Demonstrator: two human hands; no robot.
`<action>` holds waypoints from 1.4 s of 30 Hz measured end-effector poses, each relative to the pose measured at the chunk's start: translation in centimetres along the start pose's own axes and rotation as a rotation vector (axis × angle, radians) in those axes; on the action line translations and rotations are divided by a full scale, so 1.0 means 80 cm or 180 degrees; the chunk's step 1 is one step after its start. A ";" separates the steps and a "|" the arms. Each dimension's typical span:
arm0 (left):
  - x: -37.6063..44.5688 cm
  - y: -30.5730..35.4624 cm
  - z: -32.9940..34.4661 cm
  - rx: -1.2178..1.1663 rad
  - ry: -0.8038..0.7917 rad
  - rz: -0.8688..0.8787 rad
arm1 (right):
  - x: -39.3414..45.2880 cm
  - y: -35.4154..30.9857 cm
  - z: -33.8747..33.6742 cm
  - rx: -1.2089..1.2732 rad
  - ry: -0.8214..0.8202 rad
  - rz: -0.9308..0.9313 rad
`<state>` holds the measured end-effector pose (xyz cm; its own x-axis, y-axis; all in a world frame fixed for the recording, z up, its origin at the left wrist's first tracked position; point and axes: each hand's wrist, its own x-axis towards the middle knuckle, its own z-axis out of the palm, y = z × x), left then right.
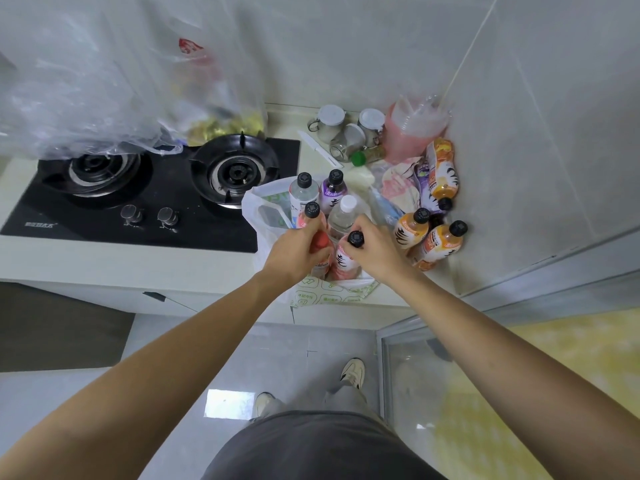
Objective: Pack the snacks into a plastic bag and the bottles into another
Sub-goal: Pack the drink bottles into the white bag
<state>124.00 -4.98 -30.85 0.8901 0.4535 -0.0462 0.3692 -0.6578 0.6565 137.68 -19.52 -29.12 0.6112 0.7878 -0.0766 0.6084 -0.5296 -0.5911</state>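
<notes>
Left hand grips pink bottle, right hand grips second pink bottle; both upright-ish in white bag, caps toward 12 o'clock.

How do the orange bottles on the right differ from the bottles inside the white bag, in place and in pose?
The orange bottles lie or lean on the bare counter near the wall, outside any bag; the bottles in the white bag stand upright, close together. No hand touches the orange ones; the left hand and the right hand each grip a pink bottle in the bag. Most in both groups share black caps.
</notes>
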 end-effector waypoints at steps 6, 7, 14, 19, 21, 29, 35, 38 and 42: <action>-0.013 -0.003 -0.001 -0.0239 0.0011 -0.0120 | -0.010 0.010 0.001 0.0108 0.0219 -0.0002; -0.018 -0.004 0.001 -0.0297 0.0045 -0.0188 | -0.014 0.012 0.002 0.0142 0.0287 0.0035; -0.061 -0.040 0.025 0.0246 0.0170 -0.0295 | -0.049 0.044 0.027 0.0327 0.0556 0.0357; -0.064 -0.056 0.040 0.1486 -0.0394 0.0166 | -0.072 0.074 0.063 -0.0181 0.0193 0.0141; -0.065 -0.056 0.043 0.1598 -0.0587 0.0227 | -0.076 0.078 0.075 -0.0507 -0.0200 -0.0117; -0.073 -0.053 0.054 0.2142 -0.1041 0.0126 | -0.072 0.085 0.086 -0.1772 -0.0779 -0.0455; -0.074 -0.052 0.058 0.1988 -0.1036 -0.0036 | -0.075 0.102 0.074 -0.1888 -0.0727 -0.0674; -0.068 -0.053 0.059 0.2021 -0.1241 -0.0191 | -0.073 0.107 0.070 -0.1953 -0.0729 -0.0660; -0.058 -0.054 0.054 0.2102 -0.1403 -0.0751 | -0.062 0.101 0.053 -0.2085 -0.0590 -0.0503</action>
<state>119.43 -6.85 -36.68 0.7420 0.4368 -0.5086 0.5181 -0.8550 0.0216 137.37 -26.38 -36.93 0.4292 0.8808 -0.1998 0.8985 -0.4390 -0.0051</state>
